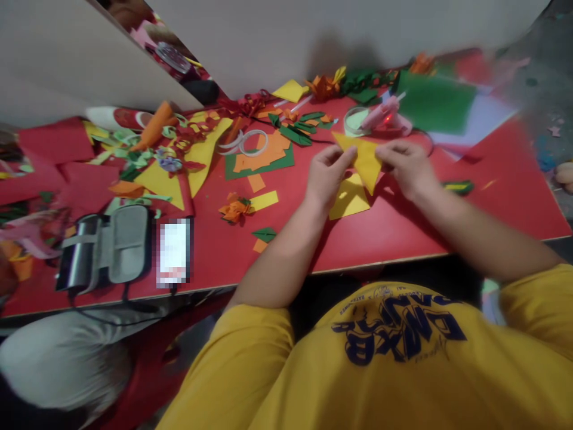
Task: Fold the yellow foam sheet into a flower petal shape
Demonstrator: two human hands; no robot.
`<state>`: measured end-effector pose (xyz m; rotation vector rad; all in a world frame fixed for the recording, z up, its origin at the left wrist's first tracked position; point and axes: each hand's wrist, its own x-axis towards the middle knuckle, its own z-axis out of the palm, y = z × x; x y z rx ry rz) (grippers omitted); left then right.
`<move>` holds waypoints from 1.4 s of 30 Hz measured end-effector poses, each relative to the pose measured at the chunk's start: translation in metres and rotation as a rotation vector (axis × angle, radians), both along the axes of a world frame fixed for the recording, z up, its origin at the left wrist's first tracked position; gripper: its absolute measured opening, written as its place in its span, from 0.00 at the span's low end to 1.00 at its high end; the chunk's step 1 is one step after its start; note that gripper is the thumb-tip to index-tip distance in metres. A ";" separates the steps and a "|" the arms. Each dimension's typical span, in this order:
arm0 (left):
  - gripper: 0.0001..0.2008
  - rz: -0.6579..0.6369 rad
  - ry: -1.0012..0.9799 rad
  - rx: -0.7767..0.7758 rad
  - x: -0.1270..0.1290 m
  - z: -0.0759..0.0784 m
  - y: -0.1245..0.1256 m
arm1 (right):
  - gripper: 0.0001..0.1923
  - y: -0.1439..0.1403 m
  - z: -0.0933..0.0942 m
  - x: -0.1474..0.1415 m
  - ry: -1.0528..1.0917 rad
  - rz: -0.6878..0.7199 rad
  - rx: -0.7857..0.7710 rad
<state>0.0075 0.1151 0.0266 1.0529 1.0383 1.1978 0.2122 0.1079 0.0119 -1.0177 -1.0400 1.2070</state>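
Yellow paper [366,160] — a folded, pointed piece — was held just above the red table [403,233], between the two hands and near the table's middle. On its left edge the left hand [329,173] had its fingertips pinched; the right hand [405,164] gripped the right edge the same way, fingers narrow and closed on the sheet. Directly under the held piece lay a second yellow sheet [349,200], flat on the table. Just behind the hands rested a pink glue gun [385,114], and beside it a roll of clear tape [356,119]. Further left sat green and orange cut paper [264,158] with another tape ring [253,142] on it, then a small yellow strip [264,200] and a crumpled orange paper flower [235,209] — all well apart from the hands. A large green sheet [436,104] lay at the far right of the table. Near the front edge on the left stood an open grey case [107,245], with a phone [173,252] just beside it. The person wore a yellow shirt [380,364] with blue print.
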 end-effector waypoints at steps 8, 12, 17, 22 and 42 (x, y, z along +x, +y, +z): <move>0.31 0.088 0.046 0.030 0.009 -0.010 -0.008 | 0.33 -0.016 0.009 -0.012 -0.045 0.164 -0.017; 0.29 0.079 0.065 0.027 0.009 -0.010 -0.007 | 0.26 -0.017 0.010 -0.009 -0.158 0.196 -0.016; 0.30 0.090 0.083 0.106 0.014 -0.011 -0.008 | 0.25 -0.020 0.013 -0.013 -0.075 0.181 -0.081; 0.32 0.104 0.095 0.136 0.016 -0.013 -0.011 | 0.24 -0.022 0.014 -0.016 -0.069 0.178 -0.123; 0.30 0.334 0.019 0.031 -0.016 -0.013 0.026 | 0.22 -0.017 0.021 -0.004 -0.196 0.292 -0.198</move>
